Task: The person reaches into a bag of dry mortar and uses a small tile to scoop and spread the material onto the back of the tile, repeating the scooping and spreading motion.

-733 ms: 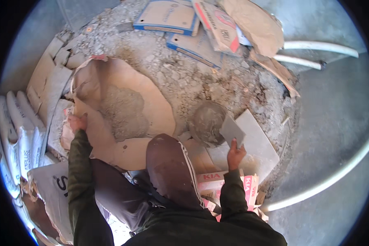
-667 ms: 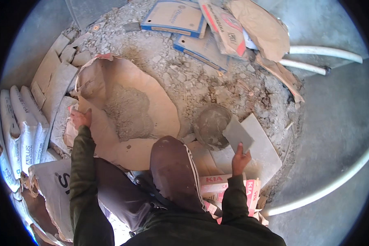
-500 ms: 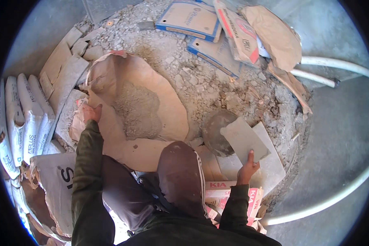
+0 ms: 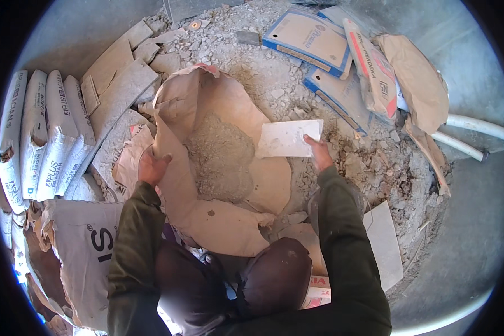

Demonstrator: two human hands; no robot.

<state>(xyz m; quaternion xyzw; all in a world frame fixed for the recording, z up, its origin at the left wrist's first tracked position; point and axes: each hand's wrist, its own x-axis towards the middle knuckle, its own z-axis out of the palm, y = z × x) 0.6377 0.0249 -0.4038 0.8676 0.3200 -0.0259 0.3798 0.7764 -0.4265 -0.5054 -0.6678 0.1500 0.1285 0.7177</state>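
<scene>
A large brown paper bag (image 4: pixel 204 227), torn open, lies before my knees, holding grey powder (image 4: pixel 221 157). My left hand (image 4: pixel 154 165) is closed on the bag's left side. My right hand (image 4: pixel 317 148) grips a pale, flat rectangular piece (image 4: pixel 285 137), apparently tile, held over the bag's right edge. Behind my right forearm, a round mortar container (image 4: pixel 323 204) is mostly hidden, beside a larger pale tile (image 4: pixel 386 246) lying on the ground.
Several white sacks (image 4: pixel 59 140) stand at the left, beside flat board pieces (image 4: pixel 112 117). Blue-edged boxes (image 4: pixel 302 36), a red-marked bag (image 4: pixel 369 67) and crumpled paper (image 4: pixel 417 78) lie at the back on rubble (image 4: pixel 252 67). White pipes (image 4: pixel 470 126) run along the right.
My right hand has lifted the piece forward and leftward from the container to over the bag. My left hand still grips the bag. The view has shifted, so surroundings sit further right.
</scene>
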